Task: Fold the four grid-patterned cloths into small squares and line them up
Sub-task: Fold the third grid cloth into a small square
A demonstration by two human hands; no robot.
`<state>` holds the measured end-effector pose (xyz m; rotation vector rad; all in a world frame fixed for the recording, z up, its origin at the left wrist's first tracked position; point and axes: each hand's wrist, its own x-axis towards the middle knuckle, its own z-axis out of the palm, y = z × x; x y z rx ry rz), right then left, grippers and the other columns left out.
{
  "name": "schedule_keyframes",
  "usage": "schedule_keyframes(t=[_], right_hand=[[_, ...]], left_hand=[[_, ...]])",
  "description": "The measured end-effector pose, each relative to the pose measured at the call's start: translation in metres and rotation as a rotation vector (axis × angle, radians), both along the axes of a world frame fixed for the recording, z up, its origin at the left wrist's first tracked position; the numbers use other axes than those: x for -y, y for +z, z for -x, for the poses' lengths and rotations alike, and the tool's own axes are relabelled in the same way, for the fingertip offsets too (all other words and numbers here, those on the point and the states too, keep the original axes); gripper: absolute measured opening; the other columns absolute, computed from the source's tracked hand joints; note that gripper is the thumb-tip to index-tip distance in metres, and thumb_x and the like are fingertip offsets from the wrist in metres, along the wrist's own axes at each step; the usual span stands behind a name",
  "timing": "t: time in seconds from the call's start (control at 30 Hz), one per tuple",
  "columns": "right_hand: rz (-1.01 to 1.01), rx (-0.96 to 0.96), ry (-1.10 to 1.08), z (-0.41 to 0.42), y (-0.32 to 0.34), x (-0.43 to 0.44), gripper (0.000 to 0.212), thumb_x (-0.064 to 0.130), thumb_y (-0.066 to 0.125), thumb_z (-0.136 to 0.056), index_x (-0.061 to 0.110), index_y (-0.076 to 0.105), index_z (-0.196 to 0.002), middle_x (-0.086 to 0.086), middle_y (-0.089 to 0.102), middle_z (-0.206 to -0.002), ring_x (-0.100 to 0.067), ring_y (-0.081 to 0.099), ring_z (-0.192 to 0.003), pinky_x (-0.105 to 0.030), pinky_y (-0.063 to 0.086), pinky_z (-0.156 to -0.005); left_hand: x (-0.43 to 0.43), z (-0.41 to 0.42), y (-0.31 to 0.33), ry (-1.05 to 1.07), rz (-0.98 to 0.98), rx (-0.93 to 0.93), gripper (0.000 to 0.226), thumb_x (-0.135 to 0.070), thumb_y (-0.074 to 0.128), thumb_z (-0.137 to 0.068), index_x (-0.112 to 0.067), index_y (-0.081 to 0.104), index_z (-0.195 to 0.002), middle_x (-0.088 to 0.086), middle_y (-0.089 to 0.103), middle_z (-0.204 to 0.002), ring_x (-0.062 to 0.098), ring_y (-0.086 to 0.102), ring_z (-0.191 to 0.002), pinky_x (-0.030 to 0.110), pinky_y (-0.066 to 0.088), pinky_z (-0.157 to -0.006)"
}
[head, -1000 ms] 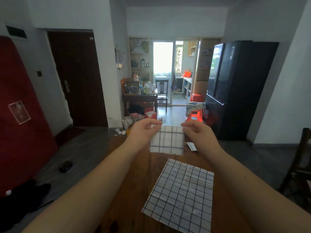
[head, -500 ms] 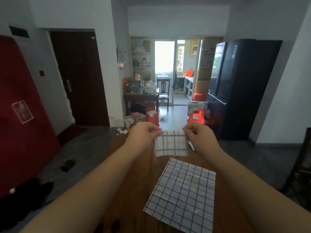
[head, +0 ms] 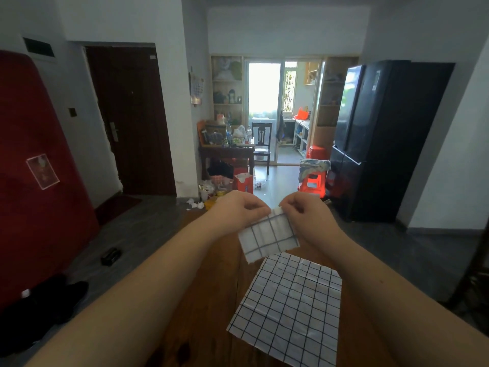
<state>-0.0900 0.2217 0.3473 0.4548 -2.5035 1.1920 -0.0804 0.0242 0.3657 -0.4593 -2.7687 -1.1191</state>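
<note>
One piece is mid-fold. The small folded white cloth with dark grid lines (head: 270, 237) hangs in the air just below the fingers (head: 260, 209). The left hand (head: 239, 210) and right hand (head: 304, 215) pinch its top edge, fingers curled tight on the fabric.

It already looks small, so I judge the next move is to lay it flat and square on the dark brown wooden table (head: 206, 300). The large unfolded white grid-patterned cloth (head: 288, 313), flat on the table below the fingers, awaits folding. Two more cloths are not in view.

No writing is legible: the sticker on the tall black refrigerator (head: 383, 139) and the print on the red paper carton (head: 243, 182) beyond the fingers are blurred.
</note>
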Motion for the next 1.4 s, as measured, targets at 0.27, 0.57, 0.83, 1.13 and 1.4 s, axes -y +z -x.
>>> schedule_keyframes(t=[0.27, 0.57, 0.83, 1.13, 1.4], right_hand=[[0.028, 0.006, 0.068, -0.005, 0.003, 0.004, 0.016, 0.029, 0.051, -0.101, 0.024, 0.066, -0.105, 0.008, 0.067, -0.099, -0.008, 0.06, -0.093, -0.022, 0.045, -0.077], [-0.158, -0.022, 0.117, -0.01, 0.004, 0.005, 0.028, 0.03, 0.048, -0.102, 0.025, 0.061, -0.079, 0.005, 0.062, -0.076, -0.01, 0.056, -0.075, -0.032, 0.045, -0.069], [-0.202, -0.059, 0.12, -0.01, 0.006, 0.003, 0.029, 0.031, 0.046, -0.103, 0.031, 0.056, -0.076, 0.006, 0.062, -0.077, -0.005, 0.055, -0.076, -0.026, 0.043, -0.067], [-0.098, -0.05, 0.117, -0.01, 0.008, 0.004, 0.027, 0.027, 0.049, -0.102, 0.029, 0.059, -0.077, 0.008, 0.061, -0.075, -0.003, 0.053, -0.073, -0.027, 0.039, -0.066], [0.008, -0.081, -0.031, 0.004, 0.009, -0.007, 0.025, 0.025, 0.049, -0.103, 0.023, 0.058, -0.079, 0.01, 0.057, -0.074, -0.004, 0.051, -0.072, -0.013, 0.034, -0.061]], left_hand=[[-0.009, -0.001, -0.002, 0.06, -0.081, -0.058, 0.019, -0.032, 0.066, -0.097, -0.02, 0.077, -0.106, -0.01, 0.073, -0.098, 0.001, 0.064, -0.091, 0.024, 0.052, -0.077], [-0.01, -0.006, 0.0, 0.03, -0.122, 0.028, 0.028, -0.039, 0.059, -0.1, -0.019, 0.074, -0.112, -0.003, 0.072, -0.103, 0.014, 0.067, -0.099, 0.037, 0.057, -0.087], [-0.015, -0.011, 0.002, -0.004, -0.064, -0.027, 0.034, -0.037, 0.051, -0.104, -0.014, 0.075, -0.109, 0.002, 0.072, -0.096, 0.017, 0.066, -0.092, 0.04, 0.056, -0.086], [-0.021, -0.014, 0.0, -0.023, -0.096, -0.02, 0.044, -0.04, 0.044, -0.106, -0.006, 0.071, -0.1, 0.013, 0.071, -0.094, 0.028, 0.066, -0.091, 0.047, 0.053, -0.086], [-0.013, -0.011, -0.022, -0.073, -0.166, 0.15, 0.053, -0.056, 0.051, -0.097, -0.008, 0.072, -0.097, 0.018, 0.073, -0.098, 0.039, 0.069, -0.091, 0.05, 0.057, -0.088]])
